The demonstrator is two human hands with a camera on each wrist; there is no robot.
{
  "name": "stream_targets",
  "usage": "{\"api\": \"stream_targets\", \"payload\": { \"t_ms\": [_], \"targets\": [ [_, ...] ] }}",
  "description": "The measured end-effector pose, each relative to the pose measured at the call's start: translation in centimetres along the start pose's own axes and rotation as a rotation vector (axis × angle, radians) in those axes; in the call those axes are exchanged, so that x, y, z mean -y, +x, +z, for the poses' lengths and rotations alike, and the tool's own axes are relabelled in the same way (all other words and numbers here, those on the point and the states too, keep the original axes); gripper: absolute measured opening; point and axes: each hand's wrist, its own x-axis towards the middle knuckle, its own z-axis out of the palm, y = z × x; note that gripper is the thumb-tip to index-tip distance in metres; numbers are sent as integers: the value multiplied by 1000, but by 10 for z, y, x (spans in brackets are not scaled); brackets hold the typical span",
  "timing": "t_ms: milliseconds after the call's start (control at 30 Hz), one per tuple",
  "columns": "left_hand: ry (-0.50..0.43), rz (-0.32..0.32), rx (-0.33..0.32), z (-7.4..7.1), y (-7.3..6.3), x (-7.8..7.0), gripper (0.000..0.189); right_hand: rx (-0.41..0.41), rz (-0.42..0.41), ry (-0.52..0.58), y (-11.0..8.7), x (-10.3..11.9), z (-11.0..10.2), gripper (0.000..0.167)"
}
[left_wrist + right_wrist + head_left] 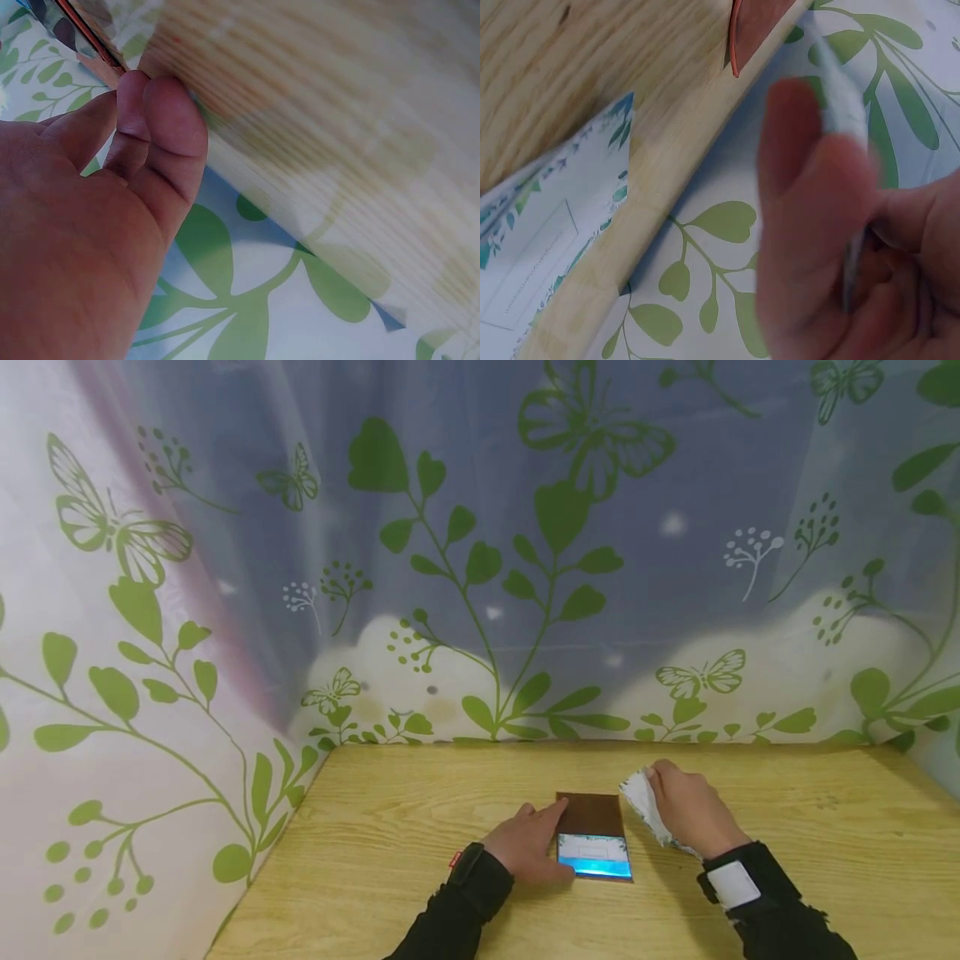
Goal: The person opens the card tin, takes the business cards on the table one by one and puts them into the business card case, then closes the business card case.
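A flat brown rectangular case [591,814] lies on the wooden table. Its lower half shows a card [594,845], white with a leaf border above and bright shiny blue below. My left hand [525,852] rests at the case's left side, forefinger on the upper corner and thumb at the card's lower left. In the left wrist view the fingers [174,127] are right at the case's edge. My right hand [693,810], just right of the case, pinches a crumpled white sheet [641,797]; in the right wrist view this hand is blurred.
The light wooden table [390,827] meets a curtain [465,568] printed with leaves, butterflies and clouds at the back and left. A white leaf-bordered paper [562,225] with a printed box shows at the left of the right wrist view.
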Motion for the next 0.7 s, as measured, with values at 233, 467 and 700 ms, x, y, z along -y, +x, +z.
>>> {"api": "stream_targets", "payload": {
  "t_ms": [233, 467, 700],
  "targets": [
    [-5, 8, -3, 0, 0, 1, 96, 15, -88, 31, 0, 1, 7, 24],
    [4, 15, -9, 1, 1, 1, 96, 99, -100, 144, 0, 9, 9, 28],
    [2, 13, -16, 1, 2, 2, 97, 274, -163, 289, 0, 13, 11, 26]
  ]
}}
